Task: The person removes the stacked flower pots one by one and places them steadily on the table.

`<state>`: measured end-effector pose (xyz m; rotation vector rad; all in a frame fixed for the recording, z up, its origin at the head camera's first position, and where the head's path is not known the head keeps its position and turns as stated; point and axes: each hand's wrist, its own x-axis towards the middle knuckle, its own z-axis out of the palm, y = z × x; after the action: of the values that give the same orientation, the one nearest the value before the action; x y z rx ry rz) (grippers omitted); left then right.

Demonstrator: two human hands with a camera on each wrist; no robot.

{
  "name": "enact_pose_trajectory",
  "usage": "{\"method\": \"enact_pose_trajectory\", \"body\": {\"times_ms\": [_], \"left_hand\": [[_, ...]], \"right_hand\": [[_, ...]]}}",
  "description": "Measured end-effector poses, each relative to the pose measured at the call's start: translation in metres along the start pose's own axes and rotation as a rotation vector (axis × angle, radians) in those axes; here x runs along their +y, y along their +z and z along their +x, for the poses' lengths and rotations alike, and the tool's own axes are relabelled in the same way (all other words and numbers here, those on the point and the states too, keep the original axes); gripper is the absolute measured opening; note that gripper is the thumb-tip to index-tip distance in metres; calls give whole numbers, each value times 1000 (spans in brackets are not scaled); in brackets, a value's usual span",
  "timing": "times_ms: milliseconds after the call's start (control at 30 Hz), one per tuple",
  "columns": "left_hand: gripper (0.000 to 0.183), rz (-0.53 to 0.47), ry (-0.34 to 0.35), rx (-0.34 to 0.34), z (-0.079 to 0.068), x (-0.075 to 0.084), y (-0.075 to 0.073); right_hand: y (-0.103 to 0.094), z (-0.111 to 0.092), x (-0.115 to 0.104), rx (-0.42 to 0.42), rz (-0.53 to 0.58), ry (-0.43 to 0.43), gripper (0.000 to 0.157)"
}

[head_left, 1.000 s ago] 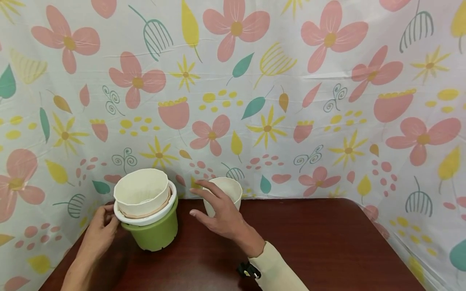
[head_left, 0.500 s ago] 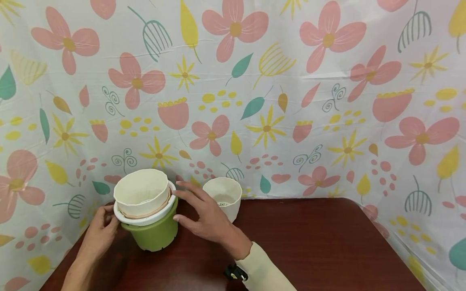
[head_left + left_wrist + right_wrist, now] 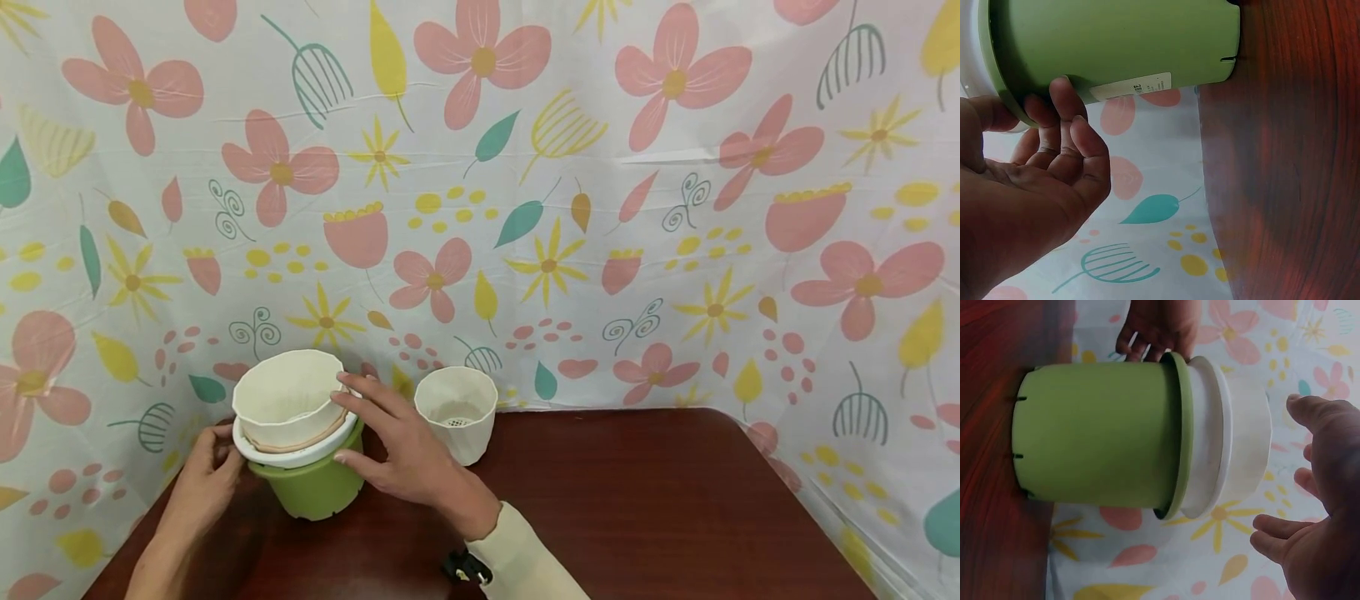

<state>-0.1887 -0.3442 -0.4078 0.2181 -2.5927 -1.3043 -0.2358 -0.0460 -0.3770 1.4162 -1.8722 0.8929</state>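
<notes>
A nested stack of flower pots stands at the table's left. At the bottom is a green pot [image 3: 318, 490], holding a white pot [image 3: 288, 457], a peach one whose rim [image 3: 302, 444] just shows, and a cream faceted pot [image 3: 279, 430] on top. My left hand [image 3: 201, 483] grips the stack's left rim; the left wrist view has its thumb at the white pot and curled fingers [image 3: 1067, 100] under the green rim. My right hand [image 3: 412, 458] is spread at the stack's right side. In the right wrist view its fingers [image 3: 1279, 528] stand apart from the pots.
A second cream faceted pot [image 3: 471, 435] with holes in its base stands upright behind my right hand. The dark red wooden table [image 3: 645, 500] extends to the right. A flower-printed cloth [image 3: 570, 250] hangs along the back and sides.
My right hand has moved left, from in front of the lone cream pot to the stack's right side. The left hand and the pots have stayed in place.
</notes>
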Motion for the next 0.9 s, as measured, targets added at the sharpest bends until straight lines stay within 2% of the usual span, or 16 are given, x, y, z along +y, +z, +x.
{"method": "enact_pose_trajectory", "body": {"times_ms": [267,600,900], "left_hand": [[48,2,12,13,-3,-1,0],[51,-12,-18,-46,0,0,-1],[52,-21,-7,-37,1,-2,-3]], "right_hand": [[7,6,-5,-14,-46,15,69],[14,11,-5,-14,-32,15,73],[24,18,-5,-5,-40,21,73]]}}
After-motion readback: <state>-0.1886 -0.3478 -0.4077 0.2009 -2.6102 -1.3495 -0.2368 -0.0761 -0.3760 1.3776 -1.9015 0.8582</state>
